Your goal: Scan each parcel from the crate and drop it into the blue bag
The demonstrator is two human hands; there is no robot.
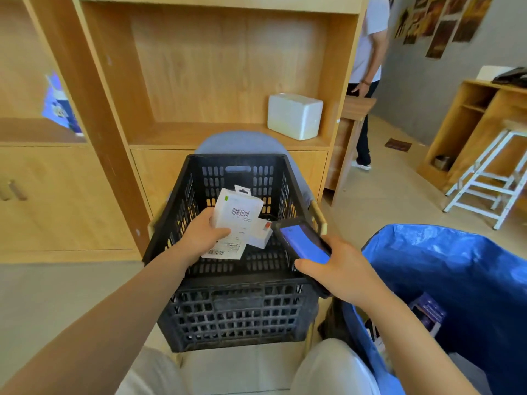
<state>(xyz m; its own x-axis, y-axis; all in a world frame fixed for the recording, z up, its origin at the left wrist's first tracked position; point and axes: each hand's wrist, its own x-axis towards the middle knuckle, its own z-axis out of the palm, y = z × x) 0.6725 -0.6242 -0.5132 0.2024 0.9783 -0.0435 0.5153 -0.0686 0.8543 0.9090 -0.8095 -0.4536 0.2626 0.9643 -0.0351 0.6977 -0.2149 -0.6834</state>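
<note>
Parcel [238, 213] held over crate [236, 283]; left hand [204, 235] fingers grip its near end. Long axis runs 7 to 1 o'clock, barcode face up. Right hand [340, 266] fingers grip scanner [303, 245]. Best: aim scanner at 11 o'clock, parcel steady. Bag [467, 280] at 4 o'clock.

Crate [236, 303] ahead, bag [470, 280] right, parcels [256, 238] inside crate.

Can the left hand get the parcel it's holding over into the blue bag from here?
Probably, but not directly: the left hand grips the white parcel over the crate, and the right hand with the scanner sits between it and the blue bag.
</note>
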